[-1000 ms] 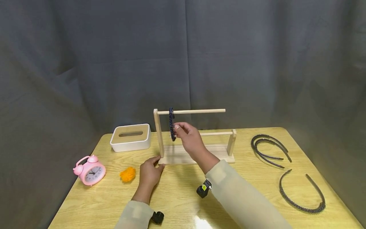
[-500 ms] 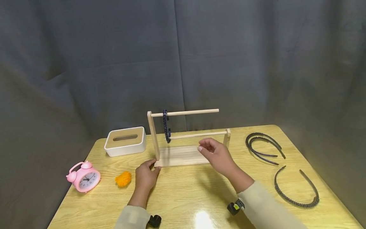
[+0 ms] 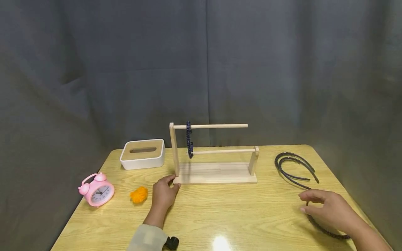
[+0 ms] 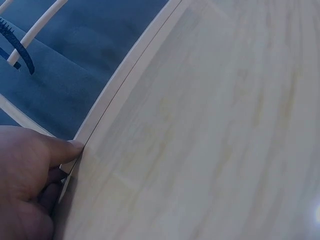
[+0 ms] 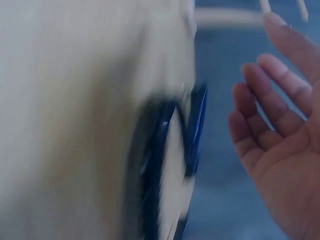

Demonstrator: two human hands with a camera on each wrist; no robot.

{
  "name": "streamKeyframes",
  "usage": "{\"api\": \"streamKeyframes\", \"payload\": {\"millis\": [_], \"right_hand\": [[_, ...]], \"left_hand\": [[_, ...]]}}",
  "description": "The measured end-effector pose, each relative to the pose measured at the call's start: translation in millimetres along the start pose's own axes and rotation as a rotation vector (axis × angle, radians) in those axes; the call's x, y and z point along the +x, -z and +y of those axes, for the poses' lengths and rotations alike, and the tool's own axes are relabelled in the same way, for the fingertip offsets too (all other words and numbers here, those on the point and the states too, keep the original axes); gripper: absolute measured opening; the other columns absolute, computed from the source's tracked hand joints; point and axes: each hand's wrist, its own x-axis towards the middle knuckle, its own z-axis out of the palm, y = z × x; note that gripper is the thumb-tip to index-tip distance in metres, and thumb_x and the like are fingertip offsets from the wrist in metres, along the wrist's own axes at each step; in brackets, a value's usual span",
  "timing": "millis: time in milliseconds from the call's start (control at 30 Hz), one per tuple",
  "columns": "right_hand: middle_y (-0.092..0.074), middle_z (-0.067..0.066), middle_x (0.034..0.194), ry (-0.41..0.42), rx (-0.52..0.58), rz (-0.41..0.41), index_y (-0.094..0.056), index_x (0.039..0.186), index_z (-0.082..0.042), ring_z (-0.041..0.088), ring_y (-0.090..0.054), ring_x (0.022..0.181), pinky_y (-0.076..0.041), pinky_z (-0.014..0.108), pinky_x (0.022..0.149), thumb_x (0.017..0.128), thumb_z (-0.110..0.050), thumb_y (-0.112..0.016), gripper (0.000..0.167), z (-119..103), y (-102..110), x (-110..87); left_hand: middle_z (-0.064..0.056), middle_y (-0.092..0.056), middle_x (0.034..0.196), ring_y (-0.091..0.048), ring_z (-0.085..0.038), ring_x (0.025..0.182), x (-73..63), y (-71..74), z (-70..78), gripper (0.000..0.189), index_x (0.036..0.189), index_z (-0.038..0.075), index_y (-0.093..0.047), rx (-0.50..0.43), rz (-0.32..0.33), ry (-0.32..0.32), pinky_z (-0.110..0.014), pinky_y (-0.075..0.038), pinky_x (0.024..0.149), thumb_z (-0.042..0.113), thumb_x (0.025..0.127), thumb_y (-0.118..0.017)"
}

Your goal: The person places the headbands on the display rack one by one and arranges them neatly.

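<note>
A wooden two-bar rack (image 3: pixel 216 173) stands at the middle of the table. My left hand (image 3: pixel 164 192) holds the front left corner of its base between thumb and fingers. One dark toothed headband (image 3: pixel 188 139) hangs on the left part of the rack, across the upper bar and by the free end of the lower one. My right hand (image 3: pixel 328 209), holding nothing, is over another dark headband (image 3: pixel 326 230) at the front right and hides part of it. In the right wrist view its fingers (image 5: pixel 272 95) are loosely bent. Two more headbands (image 3: pixel 293 156) lie behind it, overlapping.
Left of the rack is a white tissue box (image 3: pixel 142 163) with a wood-coloured lid. A pink alarm clock (image 3: pixel 97 190) and a fluffy orange ball (image 3: pixel 139 195) stand nearer, at the left. A dark curtain (image 3: pixel 201 69) hangs behind the table.
My right hand has let go of the headband on the rack and moved right and nearer, over the front right headband. The left hand has stayed at the base corner.
</note>
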Motion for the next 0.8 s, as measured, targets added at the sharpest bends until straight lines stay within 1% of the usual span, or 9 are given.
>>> {"api": "streamKeyframes", "payload": {"millis": [133, 167, 233, 267, 333, 400, 467, 567, 800], "right_hand": [[-0.075, 0.015, 0.137, -0.071, 0.012, -0.058, -0.076, 0.134, -0.012, 0.051, -0.068, 0.126, -0.066, 0.045, 0.087, 0.095, -0.040, -0.086, 0.048, 41, 10, -15.2], [-0.075, 0.015, 0.136, -0.081, 0.006, -0.076, -0.076, 0.133, -0.012, 0.047, -0.070, 0.125, -0.065, 0.041, 0.086, 0.096, -0.039, -0.086, 0.048, 48, 11, -17.5], [-0.075, 0.014, 0.135, -0.110, 0.023, -0.135, -0.076, 0.133, -0.011, 0.030, -0.072, 0.122, -0.064, 0.034, 0.084, 0.096, -0.039, -0.085, 0.048, 60, 12, -20.2], [-0.075, 0.012, 0.134, -0.111, 0.026, -0.164, -0.075, 0.133, -0.010, 0.018, -0.071, 0.121, -0.062, 0.030, 0.083, 0.096, -0.039, -0.084, 0.047, 65, 12, -21.3], [-0.077, 0.007, 0.130, -0.109, 0.033, -0.215, -0.076, 0.131, -0.011, -0.003, -0.064, 0.111, -0.057, 0.021, 0.079, 0.096, -0.040, -0.085, 0.046, 73, 11, -23.6], [-0.077, 0.004, 0.126, -0.083, 0.062, -0.261, -0.075, 0.130, -0.009, -0.015, -0.056, 0.103, -0.056, 0.019, 0.078, 0.097, -0.037, -0.084, 0.044, 78, 9, -26.0], [-0.077, 0.006, 0.123, -0.039, 0.100, -0.291, -0.074, 0.128, -0.004, -0.016, -0.054, 0.101, -0.055, 0.019, 0.077, 0.098, -0.031, -0.084, 0.041, 81, 8, -27.5], [-0.074, 0.008, 0.124, -0.034, 0.145, -0.336, -0.071, 0.128, -0.001, -0.014, -0.055, 0.100, -0.055, 0.018, 0.078, 0.098, -0.027, -0.084, 0.041, 81, 7, -26.7], [-0.072, 0.004, 0.119, -0.066, 0.137, -0.369, -0.071, 0.120, -0.006, -0.006, -0.055, 0.095, -0.052, 0.018, 0.077, 0.092, -0.033, -0.088, 0.042, 78, 3, -22.2]], "left_hand": [[-0.021, -0.078, 0.129, -0.075, -0.038, 0.124, -0.7, 0.6, 1.6, 0.043, 0.136, 0.001, -0.076, 0.005, -0.008, -0.001, -0.055, -0.059, 0.110, 0.013, 0.096, -0.085], [-0.021, -0.078, 0.129, -0.075, -0.038, 0.123, -1.1, 0.7, 1.9, 0.043, 0.136, 0.001, -0.076, 0.005, -0.011, -0.003, -0.055, -0.059, 0.109, 0.013, 0.096, -0.085], [-0.022, -0.078, 0.129, -0.075, -0.039, 0.123, -1.5, 1.4, 2.4, 0.042, 0.136, 0.000, -0.076, 0.006, -0.012, -0.012, -0.056, -0.059, 0.109, 0.012, 0.096, -0.084], [-0.022, -0.078, 0.129, -0.075, -0.039, 0.123, -1.8, 1.6, 2.6, 0.042, 0.136, 0.000, -0.076, 0.004, -0.011, -0.013, -0.056, -0.059, 0.109, 0.012, 0.096, -0.084], [-0.022, -0.077, 0.130, -0.075, -0.039, 0.123, -2.4, 1.4, 2.8, 0.043, 0.136, 0.000, -0.075, 0.003, -0.008, -0.014, -0.055, -0.059, 0.109, 0.011, 0.096, -0.084], [-0.023, -0.078, 0.129, -0.075, -0.039, 0.123, -2.8, 0.5, 2.2, 0.042, 0.135, -0.001, -0.076, 0.005, -0.003, -0.017, -0.056, -0.059, 0.108, 0.011, 0.096, -0.085], [-0.022, -0.078, 0.130, -0.075, -0.039, 0.123, -2.9, -0.4, 1.6, 0.043, 0.136, 0.000, -0.076, 0.004, -0.005, -0.012, -0.055, -0.059, 0.109, 0.012, 0.095, -0.085], [-0.022, -0.078, 0.129, -0.075, -0.040, 0.123, -1.6, -0.7, -0.3, 0.044, 0.136, 0.000, -0.076, 0.015, 0.001, -0.022, -0.056, -0.059, 0.109, 0.012, 0.095, -0.086], [-0.024, -0.077, 0.131, -0.076, -0.040, 0.121, -0.9, -0.3, -0.9, 0.043, 0.135, 0.000, -0.076, 0.021, 0.010, -0.041, -0.056, -0.060, 0.107, 0.011, 0.095, -0.085]]}}
